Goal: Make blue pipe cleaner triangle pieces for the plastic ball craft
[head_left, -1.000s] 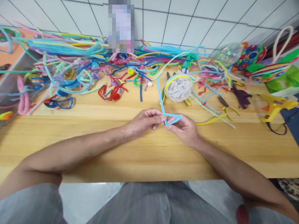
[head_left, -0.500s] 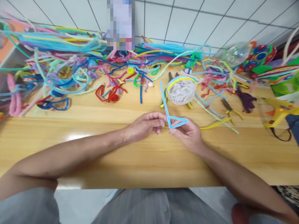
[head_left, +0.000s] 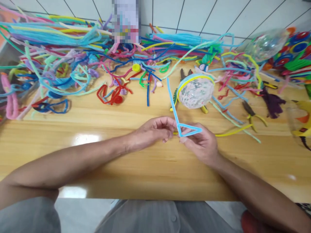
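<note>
A light-blue pipe cleaner (head_left: 173,103) is bent into a narrow triangle at its lower end, with a long straight stem rising from it. My right hand (head_left: 202,142) pinches the triangle between thumb and fingers. My left hand (head_left: 156,131) is curled just left of the bend, its fingertips close to the stem; whether they touch it, or hold anything, I cannot make out. A yellow pipe cleaner (head_left: 233,131) lies on the table behind both hands. Beyond the stem sits a clear, glittery dome (head_left: 196,92) with a yellow and blue rim, over green-and-yellow-handled pliers (head_left: 173,100).
Many coloured pipe cleaners (head_left: 60,35) are heaped along the wall. Red bent pieces (head_left: 114,97) lie left of centre. To the right are small pliers (head_left: 250,111), a purple piece (head_left: 273,100), a clear ball (head_left: 267,45) and a yellow glue gun (head_left: 305,118) at the edge.
The view has shifted slightly, so things on the right sit farther right. My hands keep nearly the same pose, the blue pipe cleaner still in my right hand.
</note>
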Tool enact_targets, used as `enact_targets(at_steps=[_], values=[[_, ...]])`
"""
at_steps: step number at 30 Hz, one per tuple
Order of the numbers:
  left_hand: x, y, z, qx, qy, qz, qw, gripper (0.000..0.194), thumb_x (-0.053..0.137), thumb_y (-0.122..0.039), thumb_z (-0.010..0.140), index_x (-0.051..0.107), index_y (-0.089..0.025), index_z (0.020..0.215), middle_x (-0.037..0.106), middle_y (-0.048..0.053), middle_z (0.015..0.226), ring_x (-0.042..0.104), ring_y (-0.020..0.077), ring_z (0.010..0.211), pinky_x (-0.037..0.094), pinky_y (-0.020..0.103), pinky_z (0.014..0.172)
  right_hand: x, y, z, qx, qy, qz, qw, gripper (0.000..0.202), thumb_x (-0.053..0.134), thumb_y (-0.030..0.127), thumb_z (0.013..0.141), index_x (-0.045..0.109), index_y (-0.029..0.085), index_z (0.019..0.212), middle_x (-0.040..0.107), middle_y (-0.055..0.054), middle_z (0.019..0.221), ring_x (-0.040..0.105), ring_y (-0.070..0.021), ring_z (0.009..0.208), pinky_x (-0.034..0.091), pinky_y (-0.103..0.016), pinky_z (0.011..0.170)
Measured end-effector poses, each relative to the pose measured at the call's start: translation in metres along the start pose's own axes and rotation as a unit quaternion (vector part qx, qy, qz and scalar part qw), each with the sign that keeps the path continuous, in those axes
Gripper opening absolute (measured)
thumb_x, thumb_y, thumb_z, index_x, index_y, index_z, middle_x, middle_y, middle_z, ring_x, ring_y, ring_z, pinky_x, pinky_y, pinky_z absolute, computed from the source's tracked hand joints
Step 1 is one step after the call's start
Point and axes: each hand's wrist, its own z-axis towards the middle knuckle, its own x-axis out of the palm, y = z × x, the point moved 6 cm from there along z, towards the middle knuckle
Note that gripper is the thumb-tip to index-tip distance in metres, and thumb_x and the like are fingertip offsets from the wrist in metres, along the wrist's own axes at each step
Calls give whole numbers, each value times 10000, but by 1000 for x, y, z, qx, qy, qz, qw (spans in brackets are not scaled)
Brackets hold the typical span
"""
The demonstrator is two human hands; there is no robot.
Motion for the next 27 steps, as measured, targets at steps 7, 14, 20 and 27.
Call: enact_targets(at_steps=[7, 14, 20, 27], values=[[1, 2, 1, -22, -12, -22, 999, 207, 805, -209, 748, 716, -141, 922, 633, -25, 675, 539, 77, 572, 416, 219, 569, 1, -1, -1, -7, 5, -5, 1000, 80, 773, 238, 906, 717, 258, 959, 729, 7, 851, 683, -154, 742, 548, -281, 704], [-3, 2, -2, 7, 1, 15, 1000, 250, 763, -115, 712, 736, -152, 957, 644, -37, 701, 524, 60, 583, 405, 214, 598, 1, 5, 0, -25, 7, -15, 1000, 93, 768, 201, 901, 723, 258, 961, 731, 3, 855, 692, -160, 747, 545, -282, 703], [0, 3, -1, -22, -17, -31, 999, 176, 761, -205, 774, 710, -142, 930, 637, -18, 703, 537, 79, 584, 396, 229, 580, 1, 3, -1, -30, 13, -24, 999, 111, 758, 191, 907, 712, 264, 977, 719, 11, 856, 697, -157, 757, 541, -275, 693], [-3, 3, -2, 9, -9, 27, 1000, 236, 699, -154, 732, 723, -152, 966, 615, -46, 579, 499, 86, 558, 365, 245, 616, 2, 7, 1, -39, 9, -28, 999, 141, 755, 157, 894, 707, 261, 975, 726, 16, 860, 693, -143, 737, 546, -258, 691]])
